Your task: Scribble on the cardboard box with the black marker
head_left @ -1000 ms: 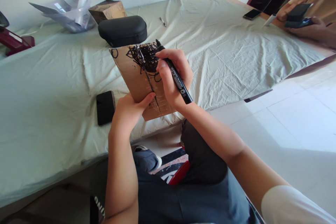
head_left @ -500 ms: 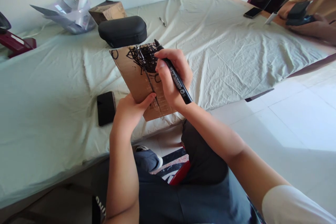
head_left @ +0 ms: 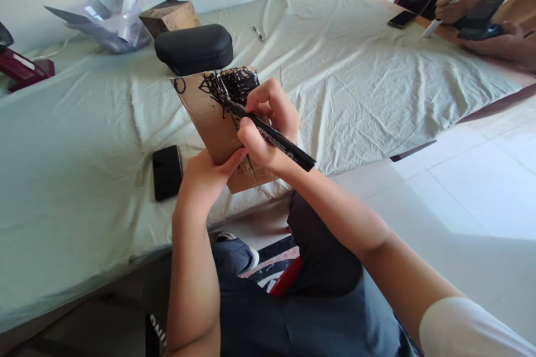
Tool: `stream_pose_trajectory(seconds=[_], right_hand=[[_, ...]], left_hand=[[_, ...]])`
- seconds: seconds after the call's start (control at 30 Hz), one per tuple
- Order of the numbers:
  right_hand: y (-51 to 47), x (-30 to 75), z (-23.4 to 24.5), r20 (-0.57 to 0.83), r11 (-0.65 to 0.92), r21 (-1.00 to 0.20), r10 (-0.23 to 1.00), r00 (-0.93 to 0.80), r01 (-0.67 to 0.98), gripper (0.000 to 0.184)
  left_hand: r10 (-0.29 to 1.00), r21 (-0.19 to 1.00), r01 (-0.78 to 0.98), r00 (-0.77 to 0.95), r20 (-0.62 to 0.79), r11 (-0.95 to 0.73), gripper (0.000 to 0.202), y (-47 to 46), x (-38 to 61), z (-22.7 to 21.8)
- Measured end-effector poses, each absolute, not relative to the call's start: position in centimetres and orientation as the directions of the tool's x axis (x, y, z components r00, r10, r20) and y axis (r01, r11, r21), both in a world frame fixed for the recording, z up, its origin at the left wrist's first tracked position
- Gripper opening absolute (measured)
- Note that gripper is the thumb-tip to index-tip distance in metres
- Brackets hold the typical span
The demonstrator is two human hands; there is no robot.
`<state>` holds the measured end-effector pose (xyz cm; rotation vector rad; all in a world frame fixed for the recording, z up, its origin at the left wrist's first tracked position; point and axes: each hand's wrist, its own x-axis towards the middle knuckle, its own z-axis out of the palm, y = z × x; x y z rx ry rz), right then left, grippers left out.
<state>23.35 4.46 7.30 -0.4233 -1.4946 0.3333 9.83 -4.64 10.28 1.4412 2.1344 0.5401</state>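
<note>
My left hand (head_left: 204, 177) grips the lower left side of a brown cardboard piece (head_left: 209, 133), its thumb lying on the face and its other fingers hidden behind. Black scribbles cover the upper part of the cardboard, densest at the top right. Pinched in my right hand (head_left: 272, 122) is a black marker pen (head_left: 280, 142). Its tip points up and left at the middle of the scribbled area, at or very near the surface. Beside my left hand, a dark phone (head_left: 167, 173) lies on the cloth.
A black hard case (head_left: 194, 49), a cardboard box (head_left: 171, 15) and a clear plastic basket (head_left: 113, 30) stand behind the cardboard on the cloth-covered table (head_left: 84, 178). A small pen (head_left: 258, 33) lies further back. At the far right, another person holds a dark device (head_left: 481, 19) near a second phone (head_left: 402, 19).
The marker's tip has moved left and down across the cardboard, and the pen lies flatter. My left hand keeps its hold. The other person has raised a hand with a small white object.
</note>
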Motion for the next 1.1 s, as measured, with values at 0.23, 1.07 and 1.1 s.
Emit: stream_pose_trajectory(seconds=[0.23,1.07,1.1], right_hand=[[5.0,23.2,7.1,0.852,0.827,-0.495,0.523,-0.038,0.266,0.020],[4.7,23.9,8.3,0.785,0.795,-0.450,0.569,-0.244,0.407,0.008],[4.7,24.0,8.3,0.809,0.794,-0.439,0.553,-0.200,0.420,0.008]], left_hand=[[0.929,0.569,0.735,-0.309,-0.202,0.369,0.065,-4.7,9.6,10.1],[0.945,0.601,0.730,-0.277,-0.174,0.325,0.050,-4.8,10.0,10.1],[0.944,0.603,0.728,-0.280,-0.172,0.326,0.053,-4.8,10.0,10.1]])
